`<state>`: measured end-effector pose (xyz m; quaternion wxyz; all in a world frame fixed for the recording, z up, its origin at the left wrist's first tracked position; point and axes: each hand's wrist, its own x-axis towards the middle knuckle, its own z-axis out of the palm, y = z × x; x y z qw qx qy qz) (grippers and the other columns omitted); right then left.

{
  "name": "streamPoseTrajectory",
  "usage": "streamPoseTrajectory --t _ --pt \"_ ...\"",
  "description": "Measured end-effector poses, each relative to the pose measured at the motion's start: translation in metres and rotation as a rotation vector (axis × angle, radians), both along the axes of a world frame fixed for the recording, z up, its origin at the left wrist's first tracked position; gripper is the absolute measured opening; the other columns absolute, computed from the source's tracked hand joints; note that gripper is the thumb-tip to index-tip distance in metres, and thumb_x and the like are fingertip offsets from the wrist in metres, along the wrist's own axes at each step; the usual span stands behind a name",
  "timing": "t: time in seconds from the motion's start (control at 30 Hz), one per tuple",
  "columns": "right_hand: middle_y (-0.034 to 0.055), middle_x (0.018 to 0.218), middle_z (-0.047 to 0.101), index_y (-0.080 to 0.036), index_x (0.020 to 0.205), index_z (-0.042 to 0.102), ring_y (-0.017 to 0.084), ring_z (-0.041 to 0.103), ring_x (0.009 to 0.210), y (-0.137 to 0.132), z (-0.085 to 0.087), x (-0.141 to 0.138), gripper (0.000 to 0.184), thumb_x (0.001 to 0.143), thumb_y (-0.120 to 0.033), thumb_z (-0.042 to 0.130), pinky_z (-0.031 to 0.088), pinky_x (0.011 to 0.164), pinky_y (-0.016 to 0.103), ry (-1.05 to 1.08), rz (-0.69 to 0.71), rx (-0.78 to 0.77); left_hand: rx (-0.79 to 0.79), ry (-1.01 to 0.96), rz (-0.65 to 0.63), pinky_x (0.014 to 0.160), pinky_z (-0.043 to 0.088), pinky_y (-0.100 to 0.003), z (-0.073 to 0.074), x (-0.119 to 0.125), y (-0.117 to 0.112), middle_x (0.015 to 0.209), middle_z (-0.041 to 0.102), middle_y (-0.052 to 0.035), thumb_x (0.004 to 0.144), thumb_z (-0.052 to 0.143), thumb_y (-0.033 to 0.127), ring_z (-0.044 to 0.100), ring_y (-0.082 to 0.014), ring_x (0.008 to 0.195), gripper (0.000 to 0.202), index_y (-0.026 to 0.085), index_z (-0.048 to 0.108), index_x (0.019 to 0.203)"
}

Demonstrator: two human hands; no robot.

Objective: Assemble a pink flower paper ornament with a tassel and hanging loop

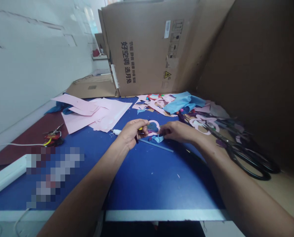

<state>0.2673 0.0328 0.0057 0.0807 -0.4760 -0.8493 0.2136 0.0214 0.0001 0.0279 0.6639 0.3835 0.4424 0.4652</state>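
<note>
Over the middle of the blue table, my left hand [134,133] is closed in a pinch at the left edge of a pink paper cutout [157,125] with a rounded outline and an open centre. A small yellow piece [140,129] shows between its fingers. My right hand [173,130] is closed, its fingertips curled down at the cutout's right side, close to a light blue scrap [158,138]; what they pinch is hidden. Under the hands lies a thin blue strip [159,145]. A white-bodied tool [116,132] lies just behind my left wrist.
Large black-handled scissors [250,161] and another pink cutout [203,125] lie to the right. Pink sheets [99,113] spread at back left; light blue cloth [183,102] and scraps sit at the back. A power strip [11,174] lies left. Cardboard [149,49] walls the back and right.
</note>
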Motion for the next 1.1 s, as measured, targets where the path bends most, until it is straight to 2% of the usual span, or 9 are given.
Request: streamPoseTrajectory --t 0.13,0.27,0.37,0.47,0.6,0.67,0.8,0.97,1.1 --pt "0.0014 0.088 0.077 -0.024 0.086 0.079 0.019 0.065 0.078 -0.002 0.012 0.012 0.007 0.086 -0.022 0.072 0.043 0.072 0.029 -0.021 0.072 -0.063 -0.008 0.010 0.015 0.056 0.053 -0.022 0.002 0.001 -0.001 0.059 0.060 0.0011 0.094 0.070 0.015 0.058 -0.0096 0.051 0.016 0.014 0.073 0.077" --pt "0.0013 0.078 0.073 -0.023 0.086 0.076 0.020 0.061 0.072 0.001 0.026 0.039 0.015 0.085 -0.037 0.076 0.042 0.066 0.030 0.125 0.022 -0.108 -0.022 0.029 0.019 0.056 0.052 -0.022 0.003 0.002 -0.001 0.058 0.060 0.0018 0.093 0.071 0.015 0.057 -0.0095 0.051 0.016 0.014 0.072 0.078" --pt "0.0038 0.078 0.073 -0.021 0.087 0.074 0.020 0.063 0.070 0.012 0.021 0.054 0.021 0.081 -0.041 0.080 0.047 0.064 0.030 0.467 -0.264 -0.106 -0.020 0.028 0.009 0.056 0.052 -0.022 0.001 0.002 0.000 0.059 0.060 0.0021 0.092 0.073 0.016 0.058 -0.0093 0.051 0.014 0.014 0.072 0.078" --pt "0.0126 0.107 0.079 -0.020 0.111 0.073 0.025 0.074 0.084 0.028 0.007 0.062 0.035 0.079 -0.033 0.080 0.060 0.072 0.036 0.923 -0.700 0.138 -0.017 0.018 0.002 0.057 0.052 -0.022 -0.001 0.001 0.000 0.059 0.061 0.0017 0.091 0.075 0.017 0.058 -0.0096 0.051 0.013 0.014 0.073 0.079" --pt "0.0216 0.147 0.069 -0.018 0.149 0.061 0.033 0.075 0.119 0.039 -0.005 0.062 0.073 0.079 -0.027 0.077 0.064 0.096 0.049 1.011 -0.914 0.508 -0.023 0.020 -0.006 0.056 0.052 -0.023 -0.004 0.001 0.001 0.059 0.062 0.0012 0.091 0.075 0.016 0.059 -0.0098 0.051 0.013 0.014 0.073 0.079" --pt "0.0206 0.139 0.074 -0.017 0.146 0.066 0.034 0.076 0.116 0.036 -0.003 0.054 0.067 0.081 -0.030 0.077 0.064 0.096 0.052 0.945 -0.856 0.514 -0.018 0.026 -0.017 0.056 0.052 -0.022 -0.005 0.001 0.000 0.060 0.061 0.0010 0.092 0.073 0.015 0.059 -0.0098 0.051 0.014 0.014 0.073 0.078" --pt "0.0128 0.103 0.082 -0.017 0.115 0.080 0.029 0.077 0.092 0.019 0.005 0.022 0.037 0.085 -0.038 0.077 0.064 0.084 0.046 0.867 -0.611 0.320 -0.009 0.026 -0.032 0.056 0.052 -0.022 -0.006 0.002 0.000 0.059 0.060 0.0011 0.092 0.071 0.014 0.058 -0.0093 0.051 0.015 0.014 0.073 0.077" --pt "0.0072 0.094 0.081 -0.021 0.102 0.082 0.022 0.074 0.081 -0.005 0.012 -0.016 0.033 0.083 -0.048 0.085 0.060 0.071 0.036 0.887 -0.313 -0.022 -0.004 0.028 -0.067 0.056 0.050 -0.022 -0.007 0.003 -0.001 0.059 0.061 0.0007 0.091 0.072 0.017 0.059 -0.0099 0.051 0.015 0.014 0.072 0.077" --pt "0.0058 0.092 0.081 -0.021 0.101 0.081 0.020 0.073 0.079 -0.017 0.018 -0.029 0.034 0.084 -0.048 0.087 0.061 0.074 0.035 0.894 -0.193 -0.121 -0.016 0.006 -0.096 0.057 0.050 -0.022 -0.007 0.003 -0.002 0.060 0.062 0.0007 0.090 0.074 0.019 0.059 -0.0098 0.051 0.013 0.015 0.073 0.078"
